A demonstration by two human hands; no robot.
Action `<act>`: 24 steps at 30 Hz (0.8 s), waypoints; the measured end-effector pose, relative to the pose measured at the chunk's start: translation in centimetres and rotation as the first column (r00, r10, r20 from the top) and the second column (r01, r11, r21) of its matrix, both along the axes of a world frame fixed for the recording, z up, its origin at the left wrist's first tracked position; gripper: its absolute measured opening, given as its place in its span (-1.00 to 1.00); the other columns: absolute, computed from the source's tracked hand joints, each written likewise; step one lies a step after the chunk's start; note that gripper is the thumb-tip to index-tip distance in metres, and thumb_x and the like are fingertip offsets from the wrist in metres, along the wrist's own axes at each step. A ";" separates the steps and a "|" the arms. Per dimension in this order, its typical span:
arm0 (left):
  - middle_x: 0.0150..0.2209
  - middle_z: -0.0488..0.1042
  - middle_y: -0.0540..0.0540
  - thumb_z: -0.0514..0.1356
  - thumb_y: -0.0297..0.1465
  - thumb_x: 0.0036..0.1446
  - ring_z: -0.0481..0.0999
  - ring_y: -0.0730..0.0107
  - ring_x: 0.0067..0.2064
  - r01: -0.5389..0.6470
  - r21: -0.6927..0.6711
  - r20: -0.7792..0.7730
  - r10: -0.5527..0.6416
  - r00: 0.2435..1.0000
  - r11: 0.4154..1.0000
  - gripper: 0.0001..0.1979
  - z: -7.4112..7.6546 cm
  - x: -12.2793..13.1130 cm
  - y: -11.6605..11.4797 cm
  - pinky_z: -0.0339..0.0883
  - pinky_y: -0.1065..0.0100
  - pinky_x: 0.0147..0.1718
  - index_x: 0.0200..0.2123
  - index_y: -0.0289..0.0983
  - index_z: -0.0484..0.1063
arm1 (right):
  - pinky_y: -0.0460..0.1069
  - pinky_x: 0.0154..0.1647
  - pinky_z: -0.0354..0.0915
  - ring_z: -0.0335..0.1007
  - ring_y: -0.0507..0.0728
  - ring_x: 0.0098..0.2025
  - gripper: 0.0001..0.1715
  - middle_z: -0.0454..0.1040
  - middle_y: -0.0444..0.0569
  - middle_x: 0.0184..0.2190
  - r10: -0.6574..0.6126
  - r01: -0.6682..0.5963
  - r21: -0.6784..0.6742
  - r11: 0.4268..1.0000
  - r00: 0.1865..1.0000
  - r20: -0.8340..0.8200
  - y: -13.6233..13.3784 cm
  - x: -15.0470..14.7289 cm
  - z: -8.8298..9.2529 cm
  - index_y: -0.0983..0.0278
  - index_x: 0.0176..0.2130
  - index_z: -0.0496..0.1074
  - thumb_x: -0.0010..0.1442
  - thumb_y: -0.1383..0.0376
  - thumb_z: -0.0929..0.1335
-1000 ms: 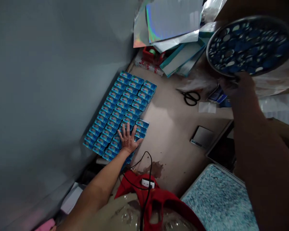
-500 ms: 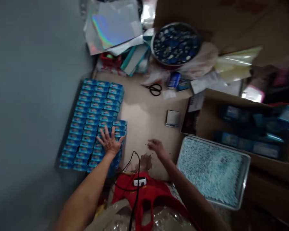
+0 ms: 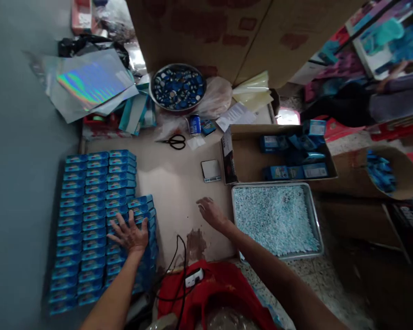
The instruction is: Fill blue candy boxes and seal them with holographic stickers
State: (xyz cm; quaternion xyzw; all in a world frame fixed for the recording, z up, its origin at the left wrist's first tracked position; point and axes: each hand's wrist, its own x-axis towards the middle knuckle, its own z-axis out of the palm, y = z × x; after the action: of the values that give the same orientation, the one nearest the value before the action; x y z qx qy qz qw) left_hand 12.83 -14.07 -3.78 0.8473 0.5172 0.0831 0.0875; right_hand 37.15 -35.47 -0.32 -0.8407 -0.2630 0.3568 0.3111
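My left hand [image 3: 131,234] lies with fingers spread on top of several rows of small blue boxes [image 3: 96,215], packed side by side along the wall at the left. Its thumb points up beside the short right-hand row. Over the bare middle of the table [image 3: 172,183] is my right hand [image 3: 212,214], holding nothing, its fingers loosely bent and apart. A small flat digital scale [image 3: 211,170] rests just beyond it. To its right is a metal tray [image 3: 316,224] full of pale blue and white granules [image 3: 271,220].
Black-handled scissors [image 3: 176,142], a blue can [image 3: 194,124] and a bowl [image 3: 177,110] of blue-and-white pieces occupy the back. An open cardboard box [image 3: 244,162] holds blue packets. Shiny sheets [image 3: 92,82] lie back left. A cable [image 3: 185,261] crosses my red apron [image 3: 220,284]. Another person [image 3: 392,101] is far right.
The view has swung right and sharpened, so the table things appear further left. My left hand stays spread on the boxes; my right hand stays over the table.
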 end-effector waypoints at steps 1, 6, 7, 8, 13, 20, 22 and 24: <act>0.53 0.00 -0.45 0.06 0.02 0.40 -0.17 -0.33 0.57 0.005 0.019 0.004 -0.005 1.000 1.000 -0.31 -0.2 0.0 0.1 -0.38 -0.50 0.39 0.40 -0.29 0.29 | 0.12 0.30 0.24 0.39 0.23 0.19 -0.66 0.56 0.10 0.09 0.034 -0.037 0.029 0.999 0.992 0.118 0.3 1.5 0.9 0.19 -0.01 0.60 0.36 0.40 0.29; 0.53 0.02 -0.44 0.06 0.06 0.39 -0.11 -0.34 0.56 0.016 0.078 0.021 -0.018 1.000 0.997 -0.29 -0.7 0.2 0.3 -0.34 -0.49 0.39 0.38 -0.30 0.30 | 0.20 0.39 0.11 0.18 0.32 0.37 -0.57 0.35 0.16 0.34 -0.166 0.200 0.027 0.979 0.719 0.675 -1.5 9.4 4.7 0.21 0.23 0.46 0.47 0.21 0.26; 0.53 0.02 -0.44 0.06 0.07 0.39 -0.10 -0.34 0.56 0.018 0.079 0.022 -0.020 1.000 0.997 -0.29 -0.7 0.3 0.3 -0.33 -0.49 0.39 0.38 -0.29 0.30 | 0.20 0.36 0.12 0.19 0.34 0.36 -0.53 0.36 0.19 0.33 -0.197 0.286 -0.012 0.958 0.688 0.698 -2.1 10.6 4.8 0.24 0.27 0.41 0.47 0.16 0.27; 0.53 0.03 -0.43 0.07 0.07 0.38 -0.10 -0.34 0.55 0.020 0.080 0.024 -0.022 0.999 0.997 -0.29 -0.7 0.4 0.3 -0.33 -0.49 0.39 0.38 -0.29 0.30 | 0.20 0.30 0.15 0.25 0.36 0.31 -0.49 0.41 0.23 0.28 -0.196 0.341 -0.077 0.937 0.693 0.694 -2.7 11.6 4.6 0.28 0.29 0.37 0.46 0.13 0.28; 0.52 0.04 -0.44 0.07 0.05 0.38 -0.08 -0.33 0.55 0.004 0.078 0.029 -0.006 1.000 0.997 -0.31 -0.1 1.0 0.0 -0.32 -0.52 0.38 0.38 -0.27 0.29 | 0.11 0.09 0.18 0.47 0.30 0.05 -0.51 0.60 0.21 -0.02 -0.078 0.312 -0.336 0.889 0.826 0.559 -3.2 13.2 2.3 0.34 0.19 0.37 0.46 0.08 0.29; 0.51 0.07 -0.47 0.10 -0.02 0.39 -0.05 -0.32 0.55 0.021 0.092 0.009 -0.022 1.000 0.996 -0.35 0.3 1.1 0.1 -0.29 -0.52 0.38 0.39 -0.27 0.28 | 0.16 0.12 0.23 0.46 0.33 0.08 -0.46 0.58 0.25 0.00 -0.053 0.272 -0.361 0.892 0.857 0.513 -3.3 12.6 4.4 0.37 0.22 0.35 0.46 0.04 0.30; 0.51 0.07 -0.47 0.10 -0.01 0.39 -0.05 -0.32 0.55 0.014 0.107 0.005 -0.015 1.000 0.994 -0.34 0.0 0.9 0.2 -0.29 -0.51 0.38 0.38 -0.27 0.29 | 0.21 0.15 0.26 0.41 0.39 0.13 -0.49 0.53 0.29 0.07 -0.026 0.242 -0.317 0.917 0.830 0.558 -2.4 13.8 5.6 0.34 0.19 0.40 0.43 0.06 0.33; 0.51 0.08 -0.46 0.09 0.01 0.39 -0.05 -0.31 0.55 0.016 0.117 -0.002 -0.016 1.000 0.993 -0.33 -0.3 0.7 0.4 -0.29 -0.48 0.39 0.38 -0.27 0.30 | 0.25 0.22 0.26 0.32 0.41 0.24 -0.52 0.42 0.29 0.23 -0.040 0.202 -0.184 0.962 0.769 0.637 0.2 16.1 6.0 0.29 0.25 0.39 0.42 0.17 0.32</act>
State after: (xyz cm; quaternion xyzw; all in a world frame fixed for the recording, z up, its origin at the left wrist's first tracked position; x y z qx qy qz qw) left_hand 13.49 -13.70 -4.10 0.8551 0.5048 0.1120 0.0378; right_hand 53.27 -35.26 5.66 -0.9580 -0.2509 0.0645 0.1231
